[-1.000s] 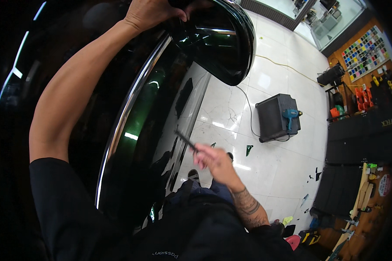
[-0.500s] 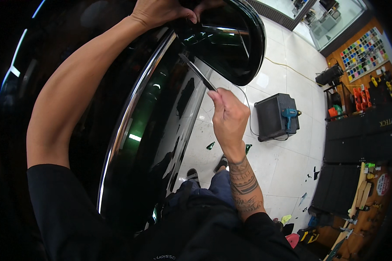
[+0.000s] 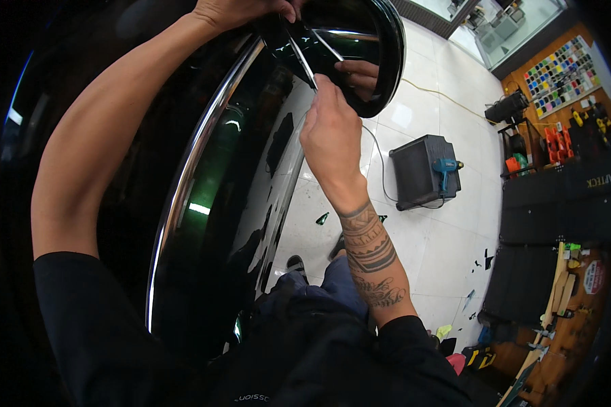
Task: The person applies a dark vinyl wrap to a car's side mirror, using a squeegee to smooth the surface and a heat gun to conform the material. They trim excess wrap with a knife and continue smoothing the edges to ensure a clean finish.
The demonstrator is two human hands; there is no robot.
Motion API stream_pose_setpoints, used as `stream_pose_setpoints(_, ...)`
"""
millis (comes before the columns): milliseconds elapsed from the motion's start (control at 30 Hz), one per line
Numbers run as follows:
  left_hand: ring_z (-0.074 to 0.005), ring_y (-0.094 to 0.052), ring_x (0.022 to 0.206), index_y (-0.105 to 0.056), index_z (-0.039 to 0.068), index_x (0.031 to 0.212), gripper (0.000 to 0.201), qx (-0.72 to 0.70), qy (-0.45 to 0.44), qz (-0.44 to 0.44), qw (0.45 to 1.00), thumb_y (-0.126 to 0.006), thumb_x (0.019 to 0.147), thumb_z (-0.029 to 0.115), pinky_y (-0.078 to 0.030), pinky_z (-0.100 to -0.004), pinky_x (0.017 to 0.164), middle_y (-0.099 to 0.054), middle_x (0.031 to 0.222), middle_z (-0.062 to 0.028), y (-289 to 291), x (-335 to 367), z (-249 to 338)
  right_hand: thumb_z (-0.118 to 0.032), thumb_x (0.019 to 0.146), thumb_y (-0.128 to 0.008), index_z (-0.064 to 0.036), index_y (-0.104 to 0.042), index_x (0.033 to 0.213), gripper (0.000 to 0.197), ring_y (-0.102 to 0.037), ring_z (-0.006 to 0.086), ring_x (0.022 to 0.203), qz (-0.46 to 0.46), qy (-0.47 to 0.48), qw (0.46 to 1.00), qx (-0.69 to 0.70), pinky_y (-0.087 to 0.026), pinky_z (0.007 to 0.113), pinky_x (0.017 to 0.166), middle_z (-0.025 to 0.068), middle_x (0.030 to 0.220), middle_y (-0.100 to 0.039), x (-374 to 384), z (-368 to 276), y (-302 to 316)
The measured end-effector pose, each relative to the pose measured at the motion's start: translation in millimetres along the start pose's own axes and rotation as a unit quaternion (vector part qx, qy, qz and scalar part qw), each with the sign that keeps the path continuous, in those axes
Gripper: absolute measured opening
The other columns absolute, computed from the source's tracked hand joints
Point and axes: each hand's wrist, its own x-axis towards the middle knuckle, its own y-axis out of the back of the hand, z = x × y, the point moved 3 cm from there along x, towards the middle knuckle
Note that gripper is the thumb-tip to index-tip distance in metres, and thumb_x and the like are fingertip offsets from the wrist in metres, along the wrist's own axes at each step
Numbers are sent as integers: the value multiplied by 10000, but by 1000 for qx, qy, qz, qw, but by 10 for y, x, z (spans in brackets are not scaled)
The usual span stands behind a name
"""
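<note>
A glossy black car side mirror (image 3: 392,51) fills the top middle, beside a dark car door with a chrome trim strip (image 3: 197,139). My left hand (image 3: 241,9) is at the mirror's upper inner edge, thumb and fingertips pinched together; what they hold, if anything, is too dark to make out. In my right hand (image 3: 332,136) is a slim silver utility knife (image 3: 301,60), its tip pointing up to just below my left fingertips. The mirror glass (image 3: 349,51) reflects the knife and my right fingers.
On the pale tiled floor to the right stands a black box (image 3: 411,176) with a teal heat gun (image 3: 445,175) on it, its cord trailing toward the mirror. Dark film scraps (image 3: 322,218) lie about. Black panels (image 3: 557,210) and a workbench (image 3: 570,359) line the right side.
My right hand has moved up and left, bringing the knife from below the mirror to in front of its glass. My left hand stays pinched at the mirror's edge, shifted slightly in view.
</note>
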Motion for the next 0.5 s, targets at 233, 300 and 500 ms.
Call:
stream_pose_setpoints(233,-343,-563,981,-498,47,1149,959,-13,5,0,1000,-914,391,463,-417,-426,886,-562,1028,-140,-9,-2,-10,39,879,-517,72,-543,1128,252,-654,425,799,11,-44,999,11,-535,440,686,274,946,-637,66,-19,-71)
stream_pose_setpoints(300,-346,-559,990,-495,45,1154,964,-6,1,2,1000,-912,397,472,-417,-426,888,-560,1038,-144,-23,-15,-15,43,874,-519,72,-545,1117,247,-654,429,795,13,-48,999,14,-536,443,687,276,941,-638,84,-15,-84)
stream_pose_setpoints(500,-351,-545,1021,-469,44,1186,999,7,-7,-1,1000,-910,409,489,-409,-439,900,-549,1070,-152,-27,-3,-2,52,850,-537,84,-545,1114,266,-658,429,798,-12,-57,998,1,-540,444,692,275,938,-643,140,2,-104)
